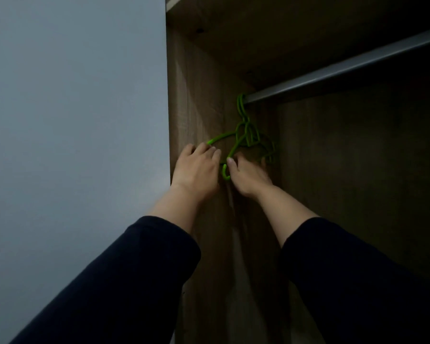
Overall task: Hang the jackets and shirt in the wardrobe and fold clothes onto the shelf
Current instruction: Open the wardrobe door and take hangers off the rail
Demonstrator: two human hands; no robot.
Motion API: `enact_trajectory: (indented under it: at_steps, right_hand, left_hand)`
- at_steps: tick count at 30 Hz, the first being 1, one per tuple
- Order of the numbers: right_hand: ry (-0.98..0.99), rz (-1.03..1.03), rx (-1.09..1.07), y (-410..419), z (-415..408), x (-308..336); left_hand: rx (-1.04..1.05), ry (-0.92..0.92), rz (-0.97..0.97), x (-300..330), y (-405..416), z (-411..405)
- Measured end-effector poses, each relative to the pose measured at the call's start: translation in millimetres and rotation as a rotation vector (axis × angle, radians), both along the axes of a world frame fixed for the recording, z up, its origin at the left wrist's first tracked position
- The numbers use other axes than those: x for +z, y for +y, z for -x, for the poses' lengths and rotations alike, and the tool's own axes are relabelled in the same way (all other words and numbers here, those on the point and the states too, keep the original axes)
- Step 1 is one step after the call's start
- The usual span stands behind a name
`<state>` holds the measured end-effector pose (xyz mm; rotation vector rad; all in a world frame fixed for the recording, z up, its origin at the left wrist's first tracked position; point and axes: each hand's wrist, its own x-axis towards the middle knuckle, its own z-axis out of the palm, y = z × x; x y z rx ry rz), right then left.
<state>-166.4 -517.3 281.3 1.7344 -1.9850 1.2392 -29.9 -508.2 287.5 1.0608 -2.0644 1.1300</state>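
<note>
- Hangers (248, 139), green, bunched together, hooks over the rail (333, 70) at its left end, close to the wardrobe (196, 95) side wall
- Left hand (196, 170) grasps the near arm of one hanger, fingers curled over it
- Right hand (248, 176) reaches into the bunch, thumb and fingers pinching a hanger's lower bar beside a small green hook
- Both dark sleeves (139, 269) are pushed up the forearms
- No clothes in view; grey wall (72, 120) lies to the left
</note>
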Motion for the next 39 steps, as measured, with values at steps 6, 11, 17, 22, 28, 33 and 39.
enact_trajectory:
  at_steps: [6, 11, 17, 22, 28, 33, 39]
  right_hand:
    - [-0.267, 0.039, -0.045, 10.8, 0.0, 23.5]
    - [-0.35, 0.061, -0.039, 19.9, -1.5, 39.7]
    - [-0.465, 0.231, 0.003, 36.7, -7.8, 48.2]
    - [-0.465, 0.314, -0.033, 47.3, -10.9, 20.8]
    - [-0.48, 0.204, 0.037, 57.2, -2.7, -26.3]
    - [-0.694, 0.046, 0.129, 72.1, 11.7, -68.4]
    - [-0.702, -0.194, 0.171, 140.3, 27.3, -74.4]
  left_hand:
    - [0.111, -0.104, 0.059, -4.7, -4.6, -0.6]
    - [0.19, -0.152, 0.093, -8.3, -7.0, 1.0]
    - [0.245, -0.188, 0.092, -11.1, -9.3, 4.0]
    - [0.27, -0.197, 0.069, -13.3, -10.3, 5.6]
    - [0.284, -0.194, 0.076, -15.3, -11.3, 5.8]
    - [0.286, -0.173, 0.014, -25.8, -4.9, 6.6]
    - [0.019, -0.046, -0.328, -88.2, 13.5, 33.4]
